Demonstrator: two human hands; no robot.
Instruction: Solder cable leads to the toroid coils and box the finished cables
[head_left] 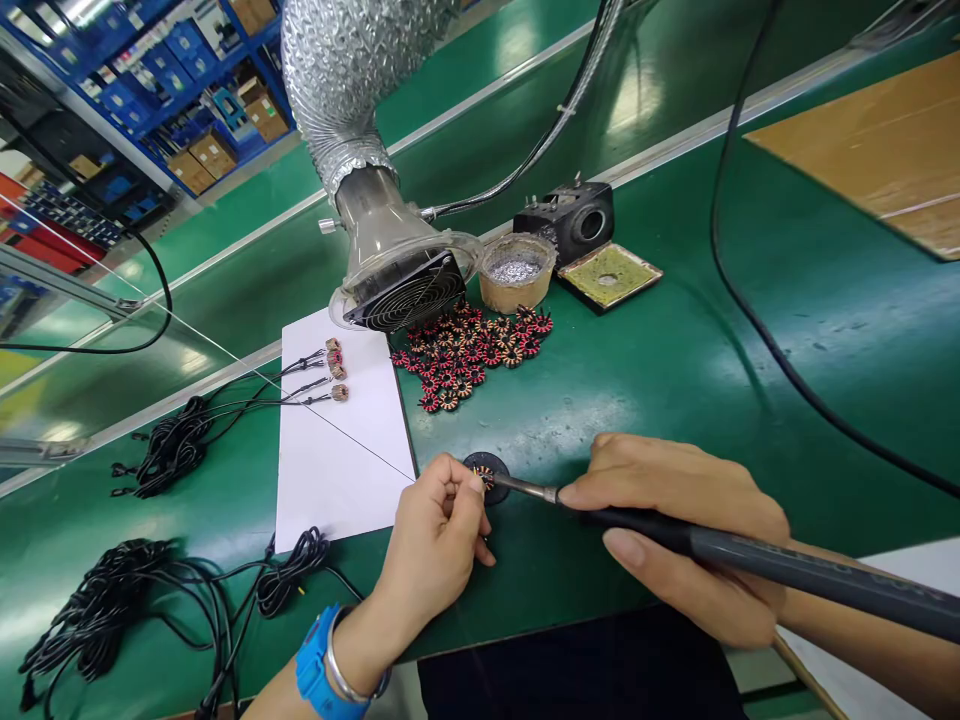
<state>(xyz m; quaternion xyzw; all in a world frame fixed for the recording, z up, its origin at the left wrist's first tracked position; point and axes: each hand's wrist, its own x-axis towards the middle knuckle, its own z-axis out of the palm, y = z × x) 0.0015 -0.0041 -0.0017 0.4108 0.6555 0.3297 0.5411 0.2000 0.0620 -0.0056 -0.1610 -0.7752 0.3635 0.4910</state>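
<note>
A: Can anything be read on the blue wristwatch [319, 655]?
B: No, nothing on its strap is legible, and no dial shows clearly.
A: What about the cardboard boxes [214, 155] on the blue storage shelving [161, 70]?
B: Some look as if they carry labels, but those are too small and blurred to make out.
A: And the parts bins [71, 215] further along?
B: Same problem, they're too small to read.
A: The soldering iron [750, 550]?
B: Its dark grey handle shows no readable print. Nothing here can be read: no word, number, brand or sign.
</note>
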